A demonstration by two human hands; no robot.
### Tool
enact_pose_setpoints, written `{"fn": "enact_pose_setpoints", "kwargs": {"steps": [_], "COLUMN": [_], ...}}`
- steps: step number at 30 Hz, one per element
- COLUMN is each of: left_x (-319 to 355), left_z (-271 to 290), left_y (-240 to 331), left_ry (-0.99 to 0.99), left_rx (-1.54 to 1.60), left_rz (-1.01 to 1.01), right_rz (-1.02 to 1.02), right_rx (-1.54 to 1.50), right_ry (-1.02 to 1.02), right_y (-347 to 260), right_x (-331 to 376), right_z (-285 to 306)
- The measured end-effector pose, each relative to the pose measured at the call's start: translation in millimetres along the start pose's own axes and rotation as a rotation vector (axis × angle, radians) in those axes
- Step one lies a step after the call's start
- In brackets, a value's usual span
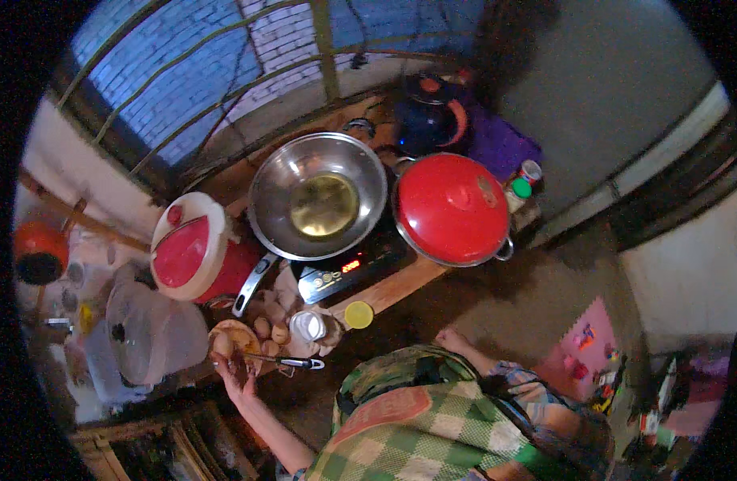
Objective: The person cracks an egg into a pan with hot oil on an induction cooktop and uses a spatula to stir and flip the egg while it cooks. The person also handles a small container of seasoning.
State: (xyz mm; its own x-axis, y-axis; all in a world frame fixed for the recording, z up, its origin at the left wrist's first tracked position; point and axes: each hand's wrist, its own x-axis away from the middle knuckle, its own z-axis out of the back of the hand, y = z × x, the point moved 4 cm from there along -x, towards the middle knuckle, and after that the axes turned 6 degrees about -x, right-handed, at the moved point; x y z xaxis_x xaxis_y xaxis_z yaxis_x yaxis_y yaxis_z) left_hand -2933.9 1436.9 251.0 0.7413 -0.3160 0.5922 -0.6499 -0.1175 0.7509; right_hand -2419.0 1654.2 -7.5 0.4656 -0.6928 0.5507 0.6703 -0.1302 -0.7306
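- In the head view, the left hand reaches up from the lower edge to the dish, its fingertips at the near side of an egg.
- This egg lies just beyond the fingers, over the left part of the dish; they seem to touch it, but whether they pinch it I cannot tell.
- The utensil has its handle pointing right, away from the dish, just right of the left hand.
- More eggs sit just right of the dish, beyond the utensil and apart from the fingers.
- The right hand is well to the right, near the person's clothing and well apart from the egg; it is too small and dim to tell how its fingers stand.
- A jar with white contents stands right of the eggs, with a yellow disc beside it.
- Beyond them, a wok holding yellowish oil sits on the cooktop, its handle angled toward the eggs.
- A red-lidded pan stands right of the wok, a red-and-white container left of it.
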Motion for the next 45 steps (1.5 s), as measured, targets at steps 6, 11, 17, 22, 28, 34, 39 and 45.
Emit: {"fn": "enact_pose_setpoints", "kwargs": {"steps": [6,11,17,22,28,34,39,45], "left_x": [5,13,2,9,19,24,25,13], "left_z": [14,-6,31,4,17,7,-1,-2], "left_y": [0,0,0,-3,0,-4,-3,-2], "left_ry": [0.078,-0.043,-0.005,0.007,0.048,0.102,0.083,0.01], "left_rx": [0.024,0.045,0.006,0.038,0.059,0.091,0.075,0.062], "left_rz": [0.017,0.03,-0.024,0.019,-0.002,-0.029,-0.013,0.002], "right_rz": [0.053,-0.064,-0.027,-0.063,0.012,-0.002,-0.072,0.007], "right_rx": [0.098,0.249,0.029,-0.013,0.192,0.154,-0.064,-0.229], "right_ry": [-0.028,-0.065,-0.041,-0.023,-0.097,-0.012,0.007,0.019], "right_y": [-9,-4,20,31,12,29,51,78], "right_x": [6,4,-4,-6,-6,-13,-16,-17], "right_z": [3,5,-7,-9,-5,-10,-10,-12]}}
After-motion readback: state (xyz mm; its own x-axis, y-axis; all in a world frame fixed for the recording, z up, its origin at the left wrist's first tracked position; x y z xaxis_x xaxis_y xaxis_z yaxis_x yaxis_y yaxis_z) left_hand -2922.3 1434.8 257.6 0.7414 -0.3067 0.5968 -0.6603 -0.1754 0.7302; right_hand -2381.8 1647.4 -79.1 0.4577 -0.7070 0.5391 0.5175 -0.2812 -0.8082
